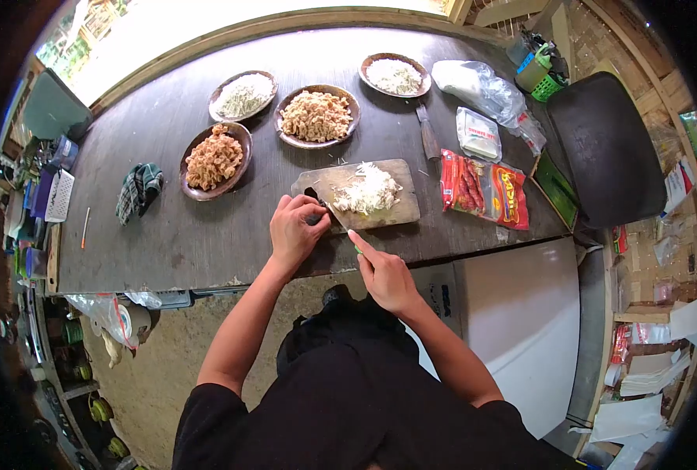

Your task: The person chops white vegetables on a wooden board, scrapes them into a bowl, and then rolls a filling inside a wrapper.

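My right hand (385, 274) is closed round the handle of a knife (338, 215), its index finger stretched along the top. A bit of green shows at the grip, and the blade points up and left towards my other hand. My left hand (297, 229) is curled at the left edge of a wooden cutting board (403, 211). Something dark shows at its fingertips; I cannot make out what it is. A heap of pale, finely cut shreds (368, 190) lies on the board, with a few loose slivers around it.
Brown plates hold crispy golden pieces (317, 116), browner fried pieces (215, 159) and white shreds (244, 95). A red sausage packet (483, 190), a white packet (478, 135), a plastic bag (482, 88) and a dark-handled tool (427, 137) lie right. A checked cloth (139, 192) lies left.
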### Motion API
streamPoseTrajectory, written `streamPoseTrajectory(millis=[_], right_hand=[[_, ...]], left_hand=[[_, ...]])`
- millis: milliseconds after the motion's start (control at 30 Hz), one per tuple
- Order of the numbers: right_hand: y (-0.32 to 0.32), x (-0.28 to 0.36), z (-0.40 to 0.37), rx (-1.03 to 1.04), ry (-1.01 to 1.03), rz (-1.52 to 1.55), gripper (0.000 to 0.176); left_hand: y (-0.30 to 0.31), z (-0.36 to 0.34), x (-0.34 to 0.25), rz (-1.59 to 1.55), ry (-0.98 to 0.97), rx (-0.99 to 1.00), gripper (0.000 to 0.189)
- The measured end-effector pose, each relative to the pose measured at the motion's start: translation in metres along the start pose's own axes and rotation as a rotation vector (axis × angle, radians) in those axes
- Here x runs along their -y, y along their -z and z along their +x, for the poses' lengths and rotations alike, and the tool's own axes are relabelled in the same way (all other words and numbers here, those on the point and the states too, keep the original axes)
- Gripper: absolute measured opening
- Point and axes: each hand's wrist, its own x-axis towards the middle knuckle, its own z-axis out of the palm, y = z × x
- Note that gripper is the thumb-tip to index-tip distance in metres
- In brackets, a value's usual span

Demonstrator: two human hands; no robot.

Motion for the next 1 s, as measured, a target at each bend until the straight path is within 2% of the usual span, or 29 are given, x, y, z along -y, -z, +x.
streamPoseTrajectory(millis=[200, 367, 667, 900, 967, 1000], right_hand=[[-0.001, -0.005, -0.001, -0.083, 0.009, -0.030, 0.052], [0.024, -0.004, 0.004, -0.065, -0.153, 0.070, 0.050], [0.037, -0.016, 0.002, -0.266, -0.017, 0.117, 0.050], [0.048, -0.019, -0.008, -0.168, -0.060, -0.145, 0.051], [0.049, -0.027, -0.010, -0.325, 0.006, -0.097, 0.049], [0.052, -0.031, -0.010, -0.321, 0.008, -0.097, 0.049]], left_hand=[[-0.003, 0.002, 0.001, 0.025, -0.062, -0.048, 0.008], [-0.014, 0.015, -0.007, 0.125, -0.134, -0.015, 0.008], [-0.038, 0.038, -0.021, 0.144, -0.164, 0.044, 0.013], [-0.031, 0.041, -0.031, 0.163, -0.148, 0.073, 0.014], [-0.027, 0.040, -0.030, 0.137, -0.131, 0.059, 0.014], [-0.025, 0.039, -0.029, 0.109, -0.117, 0.045, 0.014]])
